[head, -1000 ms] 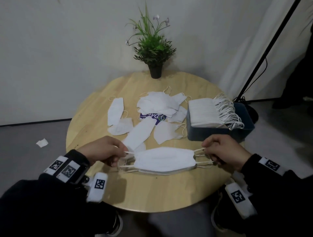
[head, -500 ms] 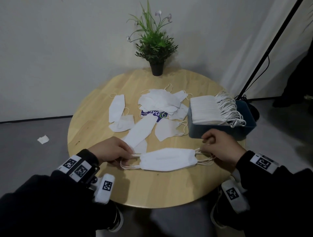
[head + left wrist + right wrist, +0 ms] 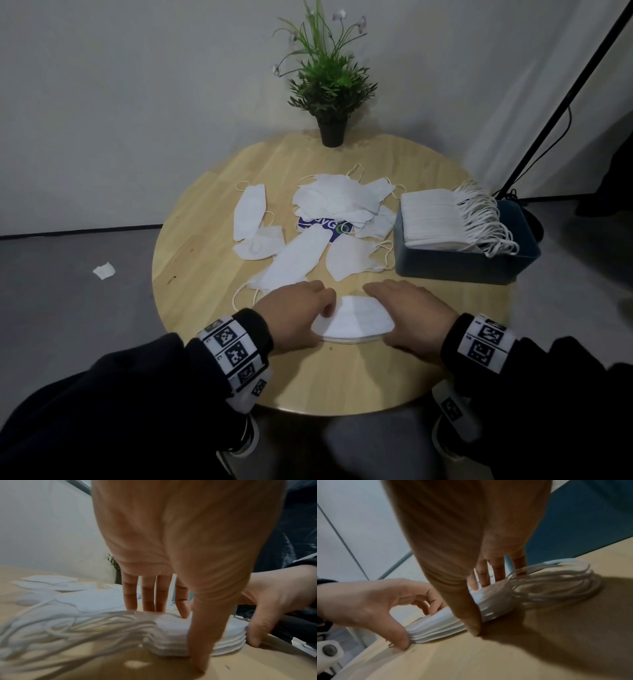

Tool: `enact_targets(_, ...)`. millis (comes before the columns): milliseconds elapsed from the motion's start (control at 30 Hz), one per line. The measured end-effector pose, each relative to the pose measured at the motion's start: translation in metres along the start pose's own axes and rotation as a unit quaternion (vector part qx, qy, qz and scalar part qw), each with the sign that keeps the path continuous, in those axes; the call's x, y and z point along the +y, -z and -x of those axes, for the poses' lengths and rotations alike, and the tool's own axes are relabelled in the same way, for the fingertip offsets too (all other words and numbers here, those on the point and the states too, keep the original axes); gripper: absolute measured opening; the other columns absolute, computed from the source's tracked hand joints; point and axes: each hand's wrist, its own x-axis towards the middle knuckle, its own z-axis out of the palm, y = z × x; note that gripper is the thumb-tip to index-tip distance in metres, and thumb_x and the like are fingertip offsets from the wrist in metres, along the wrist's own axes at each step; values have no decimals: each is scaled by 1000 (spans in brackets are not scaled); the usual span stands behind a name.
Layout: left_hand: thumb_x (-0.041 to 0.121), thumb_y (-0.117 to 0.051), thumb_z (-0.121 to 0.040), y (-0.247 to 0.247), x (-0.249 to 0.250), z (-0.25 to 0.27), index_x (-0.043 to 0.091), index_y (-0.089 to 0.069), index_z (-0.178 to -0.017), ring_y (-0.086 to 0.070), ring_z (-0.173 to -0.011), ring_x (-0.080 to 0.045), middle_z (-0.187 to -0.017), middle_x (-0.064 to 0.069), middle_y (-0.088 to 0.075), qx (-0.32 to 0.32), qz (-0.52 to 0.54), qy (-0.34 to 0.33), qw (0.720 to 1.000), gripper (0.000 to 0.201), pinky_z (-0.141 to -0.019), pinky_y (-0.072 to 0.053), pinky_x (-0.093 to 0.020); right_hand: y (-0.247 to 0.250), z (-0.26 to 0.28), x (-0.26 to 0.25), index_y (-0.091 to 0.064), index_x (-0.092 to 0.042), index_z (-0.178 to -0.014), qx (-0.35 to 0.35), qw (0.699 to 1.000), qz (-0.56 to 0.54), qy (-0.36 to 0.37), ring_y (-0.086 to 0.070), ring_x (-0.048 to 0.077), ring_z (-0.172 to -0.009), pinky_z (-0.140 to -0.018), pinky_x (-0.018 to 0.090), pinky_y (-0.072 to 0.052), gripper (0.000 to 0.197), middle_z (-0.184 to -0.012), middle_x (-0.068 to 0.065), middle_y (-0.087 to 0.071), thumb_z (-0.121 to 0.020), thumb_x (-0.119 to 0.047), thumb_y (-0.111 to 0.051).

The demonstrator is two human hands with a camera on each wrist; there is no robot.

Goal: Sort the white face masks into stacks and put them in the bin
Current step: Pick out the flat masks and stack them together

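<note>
Round wooden table (image 3: 342,377), grey floor (image 3: 68,308), white wall (image 3: 137,85)

Little to read from here. One printed item: a dark blue label or packet (image 3: 324,226) lying flat on my table (image 3: 212,192), mostly buried under loose masks (image 3: 337,200). White letters show in the gap, something like "vG", then a round green mark at its right end. The rest of the word is covered; I cannot make it out.

My wrist bands (image 3: 233,349) carry black-and-white square coded markers, with tiny characters beside them too small to read. Same on the other band (image 3: 485,341).

Both wrist views: no lettering visible on anything.
</note>
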Motion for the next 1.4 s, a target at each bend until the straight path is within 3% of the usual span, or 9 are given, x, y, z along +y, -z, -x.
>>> enact_targets(433,32,-73,-78,-11,-7,-1,30,-50,-93,-54,-86,-17,-103,9,-54,44,-38,-3,998,27,-63,-36,-30,0,-3,1,-46,-26,-145,16,1000,6,14,-55,22,-124,-103,39,-47,72,-133,-3,-56,-79,-25,-75)
enact_targets(600,67,-73,-63,8,-14,-2,37,-52,-89,-56,-91,-10,-103,17,-53,-5,49,31,998,45,-75,-51,-34,7,-2,-1,-41,-30,-150,4,1000,-26,2,-54,19,-125,-105,37,-46,93,-136,-8,-55,-69,-44,-84)
enact_targets(667,76,-71,-65,25,-26,-9,36,-59,-87,-60,-91,-7,-99,17,-60,30,129,60,989,47,-79,-54,-35,12,-3,-1,-48,-30,-146,26,994,-107,-5,-56,13,-123,-105,34,-47,92,-135,-10,-57,-65,-53,-84)
enact_targets(800,55,-70,-89,44,-65,-31,29,-60,-100,-63,-88,-13,-103,7,-67,135,115,166,970,31,-79,-54,-37,15,-14,-8,-69,-27,-116,115,933,-340,-41,-66,7,-100,-80,14,-51,40,-112,-5,-69,-80,-30,-86)
enact_targets(900,48,-74,-85,39,-80,-42,26,-50,-116,-63,-84,-16,-99,3,-65,84,88,247,961,45,-67,-50,-34,17,-25,-13,-76,-17,-100,125,838,-526,-73,-66,12,-80,-72,27,-57,19,-94,7,-73,-83,-12,-84)
enact_targets(1033,32,-85,-75,44,-89,-50,27,-51,-122,-64,-85,-16,-96,3,-64,56,149,281,946,58,-61,-47,-30,22,-34,-13,-75,-15,-99,129,812,-564,-74,-65,14,-76,-64,24,-49,13,-88,12,-73,-87,-11,-79)
enact_targets(1133,25,-77,-80,65,-91,-47,27,-75,-96,-67,-83,-15,-89,7,-72,114,151,281,941,17,-67,-54,-29,23,-40,-15,-73,-12,-100,122,781,-607,-82,-61,14,-71,-59,24,-45,10,-82,3,-70,-90,-10,-77)
enact_targets(1233,19,-68,-85,80,-91,-37,30,-76,-75,-69,-83,-18,-84,9,-74,177,116,285,935,17,-72,-57,-32,24,-49,-16,-73,-8,-101,112,764,-628,-96,-60,17,-73,-57,28,-41,11,-83,3,-70,-90,-11,-76)
enact_targets(1400,31,-72,-90,70,-87,-41,24,-74,-94,-67,-87,-18,-93,5,-74,169,146,240,945,8,-82,-58,-40,28,-60,-22,-74,-9,-103,76,752,-644,-118,-63,17,-77,-59,30,-43,11,-91,3,-73,-94,-13,-70)
